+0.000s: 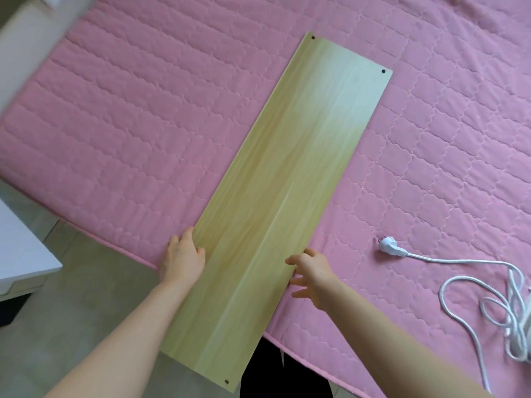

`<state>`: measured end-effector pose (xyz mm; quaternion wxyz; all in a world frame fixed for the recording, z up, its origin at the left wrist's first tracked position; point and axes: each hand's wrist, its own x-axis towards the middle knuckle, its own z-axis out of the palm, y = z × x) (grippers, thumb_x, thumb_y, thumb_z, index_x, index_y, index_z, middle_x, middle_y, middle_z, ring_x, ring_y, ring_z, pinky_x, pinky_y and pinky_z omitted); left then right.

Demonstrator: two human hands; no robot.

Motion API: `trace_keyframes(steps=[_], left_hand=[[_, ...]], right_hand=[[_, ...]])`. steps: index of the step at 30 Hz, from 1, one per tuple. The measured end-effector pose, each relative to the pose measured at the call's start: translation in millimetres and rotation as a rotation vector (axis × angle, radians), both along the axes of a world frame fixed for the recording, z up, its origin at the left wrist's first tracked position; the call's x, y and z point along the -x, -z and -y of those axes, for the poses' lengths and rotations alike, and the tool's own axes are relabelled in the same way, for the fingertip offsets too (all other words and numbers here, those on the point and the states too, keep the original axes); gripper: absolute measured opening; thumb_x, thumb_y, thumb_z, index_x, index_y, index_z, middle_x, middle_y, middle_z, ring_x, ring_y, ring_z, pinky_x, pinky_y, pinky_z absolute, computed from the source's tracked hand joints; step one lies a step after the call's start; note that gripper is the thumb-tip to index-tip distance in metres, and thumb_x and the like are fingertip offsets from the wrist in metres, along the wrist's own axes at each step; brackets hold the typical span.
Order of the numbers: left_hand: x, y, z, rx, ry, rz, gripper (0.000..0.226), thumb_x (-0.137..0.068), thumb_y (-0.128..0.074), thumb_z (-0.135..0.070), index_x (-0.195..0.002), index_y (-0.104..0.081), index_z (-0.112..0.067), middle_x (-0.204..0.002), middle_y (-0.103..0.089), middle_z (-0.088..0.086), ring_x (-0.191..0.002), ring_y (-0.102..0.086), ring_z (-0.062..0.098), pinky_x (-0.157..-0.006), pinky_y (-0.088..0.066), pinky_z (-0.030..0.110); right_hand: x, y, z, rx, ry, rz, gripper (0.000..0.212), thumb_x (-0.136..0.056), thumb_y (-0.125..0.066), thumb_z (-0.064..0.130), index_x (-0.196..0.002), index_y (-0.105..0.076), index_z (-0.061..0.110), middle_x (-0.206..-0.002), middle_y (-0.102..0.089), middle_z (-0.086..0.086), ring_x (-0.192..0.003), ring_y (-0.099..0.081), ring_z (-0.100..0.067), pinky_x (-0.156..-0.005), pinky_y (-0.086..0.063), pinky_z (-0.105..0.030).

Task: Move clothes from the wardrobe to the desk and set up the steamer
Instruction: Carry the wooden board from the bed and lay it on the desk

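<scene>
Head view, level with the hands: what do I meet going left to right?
White furniture corner → left hand → wooden board → right hand → white plug → coiled white cable.

Long pale wooden board [284, 173] on pink quilted bed cover [129, 133], near end overhanging, left hand [181, 257] holding its left edge, right hand [313, 274] spread-fingered at its right edge, white plug [388, 248] and tangled cord [488, 297] to the right
</scene>
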<state>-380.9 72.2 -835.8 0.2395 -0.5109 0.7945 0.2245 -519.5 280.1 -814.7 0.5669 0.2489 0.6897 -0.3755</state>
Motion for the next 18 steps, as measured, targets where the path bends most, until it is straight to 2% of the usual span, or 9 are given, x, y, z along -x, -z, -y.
trace_keyframes(steps=[3,5,7,9,13,15,18], left_hand=[[-8,-4,-1,-0.001,0.038,0.046,0.055,-0.088,-0.051,-0.015,-0.141,-0.039,-0.007,-0.129,-0.049,0.024,-0.123,-0.044,0.039,-0.101,-0.039,0.047],[-2,-5,2,-0.003,0.082,0.018,0.053,-0.088,-0.051,-0.015,-0.139,-0.041,-0.004,-0.131,-0.049,0.021,-0.124,-0.044,0.037,-0.103,-0.038,0.045],[13,-4,8,-0.021,0.113,-0.046,0.056,-0.088,-0.052,-0.016,-0.141,-0.040,-0.004,-0.135,-0.048,0.019,-0.126,-0.044,0.036,-0.105,-0.037,0.044],[37,-1,16,-0.049,0.114,-0.107,0.059,-0.088,-0.053,-0.016,-0.143,-0.037,-0.005,-0.138,-0.047,0.020,-0.127,-0.044,0.036,-0.107,-0.035,0.042],[88,2,28,-0.074,0.074,-0.181,0.061,-0.087,-0.055,-0.017,-0.144,-0.036,-0.007,-0.139,-0.050,0.018,-0.127,-0.045,0.036,-0.106,-0.035,0.039],[105,3,31,-0.086,0.032,-0.209,0.059,-0.086,-0.055,-0.019,-0.142,-0.040,-0.009,-0.135,-0.054,0.017,-0.125,-0.048,0.036,-0.104,-0.038,0.039],[113,4,33,-0.106,-0.052,-0.233,0.049,-0.083,-0.055,-0.019,-0.132,-0.054,-0.012,-0.125,-0.061,0.016,-0.116,-0.053,0.035,-0.097,-0.044,0.037]], right_hand=[[-6,0,-2,0.010,-0.038,0.064,0.028,-0.086,-0.058,0.017,-0.113,-0.054,0.012,-0.104,-0.057,-0.016,-0.092,-0.063,-0.034,-0.080,-0.052,-0.049],[3,1,-1,-0.007,-0.056,0.078,0.027,-0.089,-0.057,0.017,-0.114,-0.054,0.007,-0.108,-0.058,-0.020,-0.090,-0.063,-0.033,-0.080,-0.052,-0.049],[19,3,1,-0.022,-0.051,0.042,0.021,-0.091,-0.055,0.016,-0.109,-0.054,0.005,-0.113,-0.058,-0.020,-0.092,-0.062,-0.031,-0.079,-0.051,-0.049],[40,5,4,-0.025,-0.034,-0.020,0.012,-0.092,-0.053,0.015,-0.100,-0.054,0.006,-0.108,-0.059,-0.018,-0.092,-0.061,-0.029,-0.080,-0.051,-0.048],[81,4,12,-0.033,-0.033,-0.133,0.021,-0.092,-0.052,0.015,-0.110,-0.053,0.003,-0.111,-0.059,-0.020,-0.096,-0.060,-0.031,-0.078,-0.050,-0.046],[94,3,13,-0.036,-0.032,-0.149,0.022,-0.093,-0.050,0.013,-0.111,-0.052,0.002,-0.105,-0.061,-0.023,-0.092,-0.061,-0.034,-0.077,-0.051,-0.049],[99,1,15,-0.046,-0.020,-0.128,0.013,-0.093,-0.048,0.010,-0.103,-0.050,0.001,-0.093,-0.061,-0.024,-0.079,-0.063,-0.035,-0.074,-0.052,-0.055]])
